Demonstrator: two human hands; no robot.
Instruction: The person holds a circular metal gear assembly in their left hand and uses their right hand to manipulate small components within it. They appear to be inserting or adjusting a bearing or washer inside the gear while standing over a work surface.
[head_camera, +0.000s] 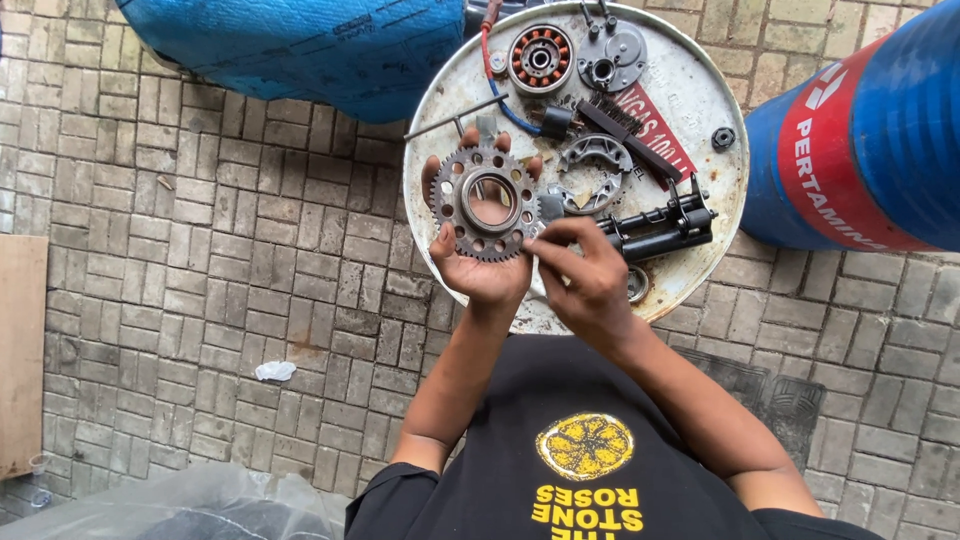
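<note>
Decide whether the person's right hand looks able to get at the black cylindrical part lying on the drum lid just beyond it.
Probably yes. The right hand pinches only the edge of the sprocket held in the left hand, and the black cylindrical part lies close beyond its knuckles with nothing between.

A white drum lid (690, 95) carries a stator (540, 58), a round cover (612, 58), brake shoes (593, 175), a black shaft part (660, 228) and a nut (723, 137). Blue drums stand at the top (300, 45) and right (870, 140). A wooden board (20, 350) and a white scrap (274, 371) lie on the brick paving (200, 250).
</note>
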